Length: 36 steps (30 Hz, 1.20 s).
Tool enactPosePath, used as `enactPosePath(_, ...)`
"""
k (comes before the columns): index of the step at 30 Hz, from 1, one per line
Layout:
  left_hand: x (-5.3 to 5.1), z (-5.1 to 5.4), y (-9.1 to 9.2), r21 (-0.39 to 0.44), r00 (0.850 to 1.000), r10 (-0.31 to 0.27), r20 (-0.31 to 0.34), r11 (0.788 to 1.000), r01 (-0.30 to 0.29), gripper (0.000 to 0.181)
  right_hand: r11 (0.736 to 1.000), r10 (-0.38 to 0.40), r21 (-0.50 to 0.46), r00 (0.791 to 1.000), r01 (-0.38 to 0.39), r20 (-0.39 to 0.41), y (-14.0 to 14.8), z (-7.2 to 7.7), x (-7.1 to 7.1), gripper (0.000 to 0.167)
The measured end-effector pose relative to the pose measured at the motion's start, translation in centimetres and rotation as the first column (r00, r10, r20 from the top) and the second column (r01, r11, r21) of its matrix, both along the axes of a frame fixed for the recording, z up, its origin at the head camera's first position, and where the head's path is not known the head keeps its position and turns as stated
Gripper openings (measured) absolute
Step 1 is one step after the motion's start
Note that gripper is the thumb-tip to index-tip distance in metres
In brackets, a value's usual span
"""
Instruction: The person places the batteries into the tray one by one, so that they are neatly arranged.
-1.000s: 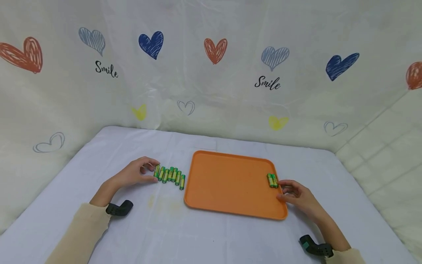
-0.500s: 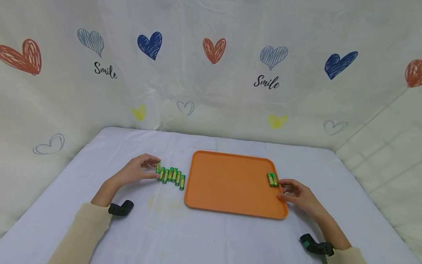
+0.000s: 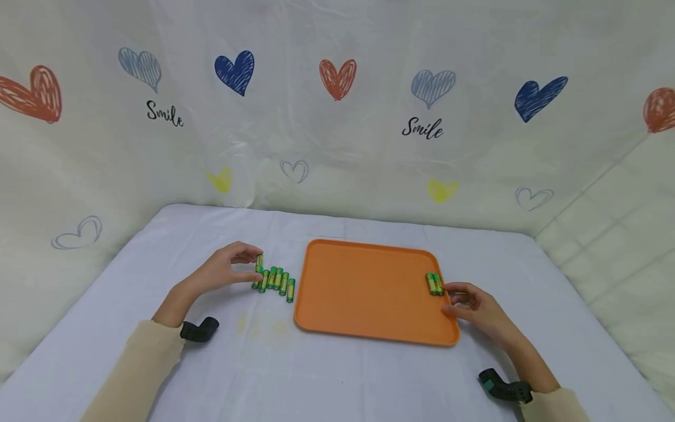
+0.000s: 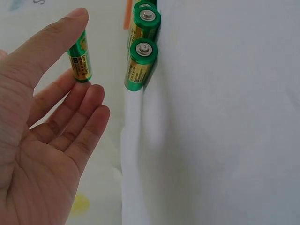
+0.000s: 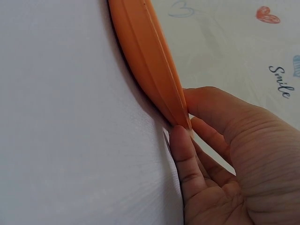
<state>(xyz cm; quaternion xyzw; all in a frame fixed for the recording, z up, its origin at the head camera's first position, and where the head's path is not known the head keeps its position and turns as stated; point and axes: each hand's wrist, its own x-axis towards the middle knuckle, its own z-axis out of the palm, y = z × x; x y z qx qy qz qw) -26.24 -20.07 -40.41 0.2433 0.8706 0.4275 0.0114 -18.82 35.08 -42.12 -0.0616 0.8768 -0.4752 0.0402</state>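
My left hand pinches a green and gold battery by its ends, thumb at one and fingertips at the other, raised off the table. Just beside it, several matching batteries lie side by side in an uneven row on the white cloth, left of an orange tray. On the tray, two more batteries lie together near the right edge. My right hand grips the tray's right rim between thumb and fingers, as the right wrist view shows close up.
A white cloth covers the table. Behind it hangs a pale curtain printed with hearts and the word "Smile". A black strap device sits on the left wrist, another device on the right.
My left hand has lifted the leftmost battery off the cloth and carried it slightly up and to the right. My right hand stays at the tray rim; the view has shifted slightly.
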Motion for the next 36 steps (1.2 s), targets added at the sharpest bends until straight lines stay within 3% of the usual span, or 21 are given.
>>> enactPosePath(15,-1.0,1.1,2.6,0.015,0.998,-0.069,0.005,0.998,0.069,0.055,1.0,0.003,-0.018,1.0,-0.003,-0.006,0.1,0.0,0.1,0.052)
enactPosePath(25,-1.5,2.8,5.0,0.029,0.995,-0.097,-0.005,0.995,0.097,0.055,0.999,0.01,-0.035,1.0,-0.01,-0.02,0.0,0.1,0.2,0.052)
enactPosePath(36,-1.8,3.1,7.2,0.042,0.989,-0.147,-0.027,0.988,0.148,0.053,1.0,-0.003,-0.03,1.0,0.003,-0.022,0.0,0.0,0.2,0.051)
